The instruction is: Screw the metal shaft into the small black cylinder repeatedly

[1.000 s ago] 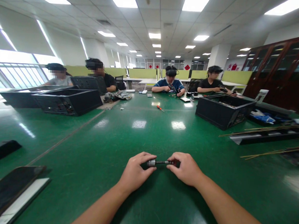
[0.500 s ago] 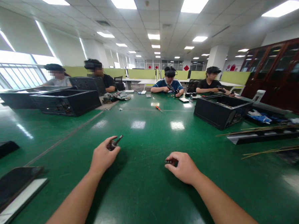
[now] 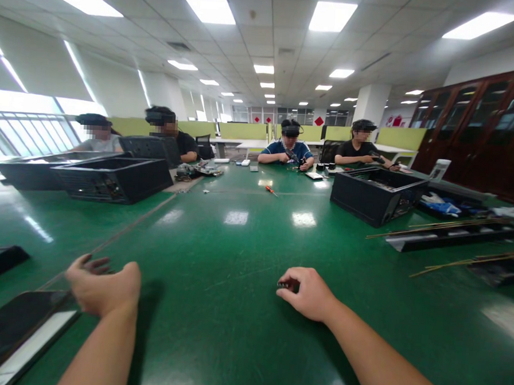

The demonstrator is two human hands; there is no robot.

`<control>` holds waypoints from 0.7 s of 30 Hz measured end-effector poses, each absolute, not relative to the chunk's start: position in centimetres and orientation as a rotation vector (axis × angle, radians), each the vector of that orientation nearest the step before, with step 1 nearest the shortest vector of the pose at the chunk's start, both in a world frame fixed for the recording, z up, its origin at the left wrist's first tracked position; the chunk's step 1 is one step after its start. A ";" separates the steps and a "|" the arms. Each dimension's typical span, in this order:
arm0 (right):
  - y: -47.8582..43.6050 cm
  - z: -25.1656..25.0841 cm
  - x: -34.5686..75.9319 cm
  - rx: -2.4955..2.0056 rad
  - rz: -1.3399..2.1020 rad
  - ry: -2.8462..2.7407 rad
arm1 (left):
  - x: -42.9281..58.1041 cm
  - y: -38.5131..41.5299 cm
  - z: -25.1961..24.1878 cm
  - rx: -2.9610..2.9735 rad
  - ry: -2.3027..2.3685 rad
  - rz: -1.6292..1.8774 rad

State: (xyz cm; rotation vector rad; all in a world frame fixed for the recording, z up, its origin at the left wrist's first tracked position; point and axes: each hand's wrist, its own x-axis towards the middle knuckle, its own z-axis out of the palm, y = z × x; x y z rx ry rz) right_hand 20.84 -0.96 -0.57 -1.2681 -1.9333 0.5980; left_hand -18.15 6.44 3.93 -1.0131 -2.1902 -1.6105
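Note:
My left hand (image 3: 105, 285) is over the table at the left, above the edge of a flat black slab (image 3: 17, 323). Its fingers curl away from me, blurred, with the thumb apart; whatever lies between them is hidden behind the palm. In front of me at centre right, my right hand (image 3: 310, 293) is closed, thumb and forefinger pinching a small dark piece with a row of pale metallic spots (image 3: 282, 284). Most of that piece is covered by the fingers.
Black computer cases (image 3: 120, 179) stand at left, and another black case (image 3: 373, 196) at right. An orange screwdriver (image 3: 270, 190) lies mid-table. A metal channel (image 3: 448, 237) and thin rods (image 3: 464, 263) lie at right. Several people wearing headsets sit across the green table (image 3: 219, 248).
My left hand has swung left and toward me; the dark tool with a protruding tip that showed in it is out of sight. My right hand stays almost in place, its grip unchanged.

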 end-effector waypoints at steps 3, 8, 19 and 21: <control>-0.8 -0.6 20.4 -1.199 0.805 -1.868 | -14.9 5.7 5.0 -1.321 -1.707 -1.609; -0.9 -0.6 19.4 -0.909 1.430 -1.646 | -4.8 2.6 4.0 -2.728 -1.365 -1.402; -1.0 -1.1 18.6 -0.839 1.688 -1.453 | -4.1 3.3 4.8 -2.588 -1.668 -1.848; -0.9 -1.1 18.8 -0.867 1.686 -1.467 | -8.1 4.9 5.8 -2.097 -1.830 -1.831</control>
